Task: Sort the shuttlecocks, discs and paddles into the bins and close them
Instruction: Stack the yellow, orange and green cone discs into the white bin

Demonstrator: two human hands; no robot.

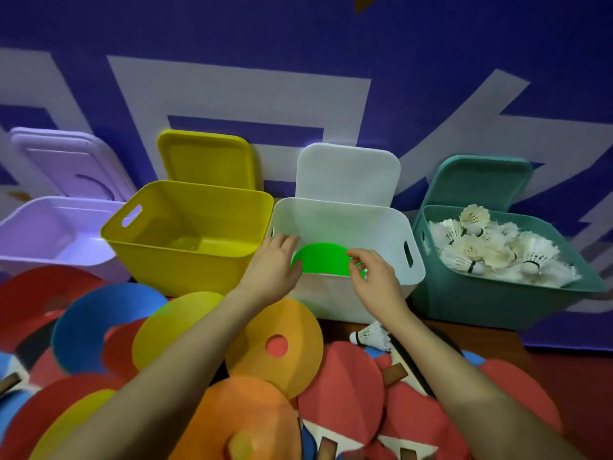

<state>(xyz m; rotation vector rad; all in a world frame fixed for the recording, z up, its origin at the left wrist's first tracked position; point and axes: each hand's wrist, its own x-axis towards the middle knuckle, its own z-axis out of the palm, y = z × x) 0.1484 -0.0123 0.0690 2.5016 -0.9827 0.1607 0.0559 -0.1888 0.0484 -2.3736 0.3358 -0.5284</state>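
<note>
Both hands reach into the white bin (345,224): the left grip (277,263) lies released, fingers straight against the green disc (323,258), while the right grip (371,273) pinches the disc's edge. Shuttlecocks (491,250) fill the teal bin (497,300); the yellow bin (185,260) stands beside the white one.

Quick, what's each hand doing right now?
Left hand: open, fingers on the green disc in the white bin.
Right hand: pinching the same disc.

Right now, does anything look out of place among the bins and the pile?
One stray shuttlecock lies on its side among the paddles in front of the white bin, while the rest fill the teal bin. Otherwise nothing stands out.
</note>
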